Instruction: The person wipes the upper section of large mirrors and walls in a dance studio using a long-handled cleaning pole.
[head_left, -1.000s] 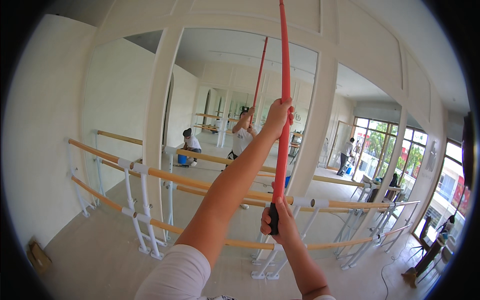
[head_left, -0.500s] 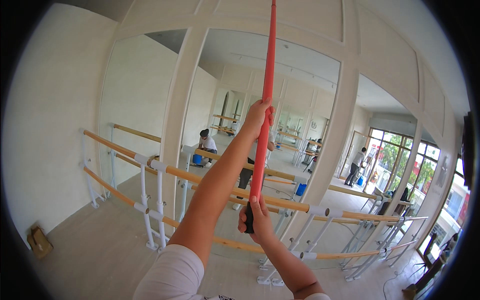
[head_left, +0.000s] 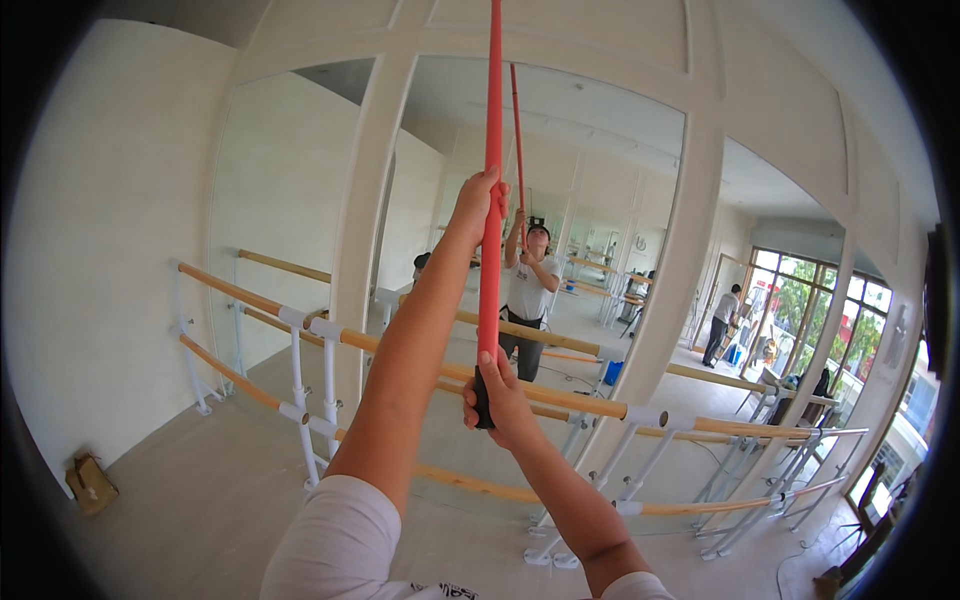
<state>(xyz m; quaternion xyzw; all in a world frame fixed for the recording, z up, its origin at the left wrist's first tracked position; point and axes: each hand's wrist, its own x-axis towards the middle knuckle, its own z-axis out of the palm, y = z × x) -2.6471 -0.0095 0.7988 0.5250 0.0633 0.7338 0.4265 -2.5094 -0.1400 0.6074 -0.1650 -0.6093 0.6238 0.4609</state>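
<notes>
Wooden ballet barres [head_left: 250,300] on white stands run along the left wall and across the mirror [head_left: 600,250]. The left hand [head_left: 478,203] is clenched high around an upright red pole [head_left: 491,150]; lower and just right, the right hand [head_left: 500,400] wraps its black end.

red pole [head_left: 491,240] top cut off by upper edge, its black grip [head_left: 482,398] mostly hidden inside right hand [head_left: 503,400]
</notes>
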